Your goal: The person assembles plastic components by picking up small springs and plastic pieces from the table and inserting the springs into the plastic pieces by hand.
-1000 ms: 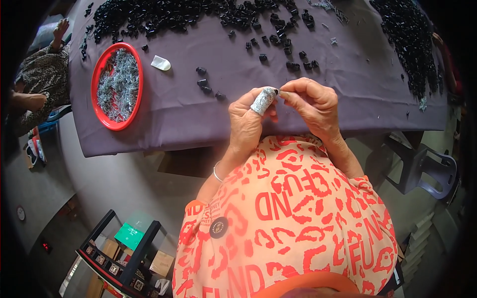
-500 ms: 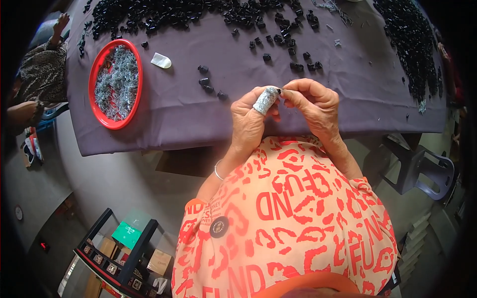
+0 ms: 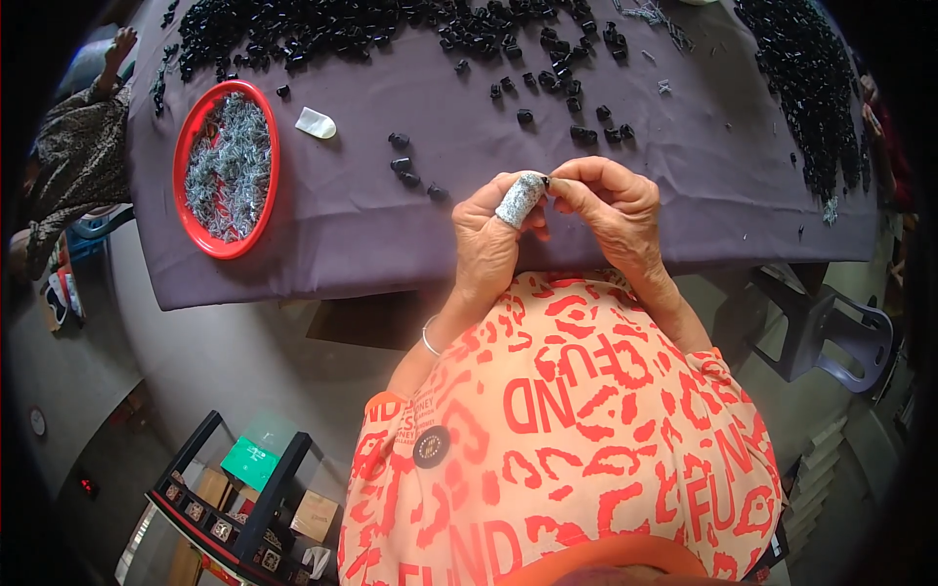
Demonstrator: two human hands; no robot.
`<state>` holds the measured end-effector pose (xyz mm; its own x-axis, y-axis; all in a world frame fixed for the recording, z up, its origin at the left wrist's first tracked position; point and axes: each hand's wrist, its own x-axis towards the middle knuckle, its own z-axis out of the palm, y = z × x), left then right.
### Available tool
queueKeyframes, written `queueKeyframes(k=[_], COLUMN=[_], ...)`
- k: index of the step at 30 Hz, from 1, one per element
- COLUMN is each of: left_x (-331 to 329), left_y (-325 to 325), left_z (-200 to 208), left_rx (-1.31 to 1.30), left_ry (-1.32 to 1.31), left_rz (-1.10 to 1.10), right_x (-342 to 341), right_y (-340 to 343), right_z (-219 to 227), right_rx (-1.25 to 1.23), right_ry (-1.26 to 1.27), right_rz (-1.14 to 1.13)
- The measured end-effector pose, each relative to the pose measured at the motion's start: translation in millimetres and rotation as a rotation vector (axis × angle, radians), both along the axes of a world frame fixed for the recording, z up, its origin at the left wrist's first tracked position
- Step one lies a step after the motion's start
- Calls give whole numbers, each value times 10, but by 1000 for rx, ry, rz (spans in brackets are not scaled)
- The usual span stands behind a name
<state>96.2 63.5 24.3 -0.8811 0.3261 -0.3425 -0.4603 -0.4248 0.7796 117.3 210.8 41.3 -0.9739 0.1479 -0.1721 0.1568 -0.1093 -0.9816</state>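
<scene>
My left hand (image 3: pixel 491 227) is closed near the table's front edge, its thumb in a grey speckled finger sleeve (image 3: pixel 520 200). Between its fingertips sits a small black plastic piece (image 3: pixel 547 184), mostly hidden. From the other side my right hand (image 3: pixel 616 200) pinches at the same spot, thumb against forefinger; whatever it holds there is too small to make out. Several black plastic pieces (image 3: pixel 408 179) lie just left of my hands. Farther left stands a red oval basin (image 3: pixel 275 186) filled with thin silvery metal pins (image 3: pixel 230 166).
A dark purple cloth (image 3: pixel 332 234) covers the table. Heaps of black pieces (image 3: pixel 293 34) lie along the far side, with another pile (image 3: pixel 796 88) at far right. A white finger cot (image 3: pixel 316 123) rests beside the basin. A grey plastic stool (image 3: pixel 821 332) stands right; another person's arm (image 3: pixel 112 59) shows far left.
Both hands stay together at the black piece, with only a slight shift of the fingertips. The person at far left has moved a little.
</scene>
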Motion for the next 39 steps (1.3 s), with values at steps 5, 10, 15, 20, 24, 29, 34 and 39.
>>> queueKeyframes(k=[5, 10, 15, 20, 24, 29, 34, 39], left_x=[-11, -14, -32, -57, -54, -12, -58, -144], left_y=[12, 1, -2, 0, -8, -7, -33, -63], left_z=[8, 16, -29, 10, 57, 6, -13, -69], left_rx=[-72, -187, -243, -221, -253, -215, -101, 144], left_ry=[65, 175, 236, 120, 114, 110, -40, -105], left_rz=[10, 14, -21, -36, -47, -40, -2, 105], right_x=[-4, -67, -97, -66, -71, -74, -191, -595], right_y=[16, 74, 115, 80, 69, 25, 80, 93], right_z=[-22, -3, 6, -45, -47, -69, 27, -99], right_rx=[61, 476, 466, 197, 452, 566, 484, 737], right_ry=[30, 291, 263, 91, 304, 393, 346, 475], right_rz=[7, 122, 181, 104, 133, 115, 156, 24])
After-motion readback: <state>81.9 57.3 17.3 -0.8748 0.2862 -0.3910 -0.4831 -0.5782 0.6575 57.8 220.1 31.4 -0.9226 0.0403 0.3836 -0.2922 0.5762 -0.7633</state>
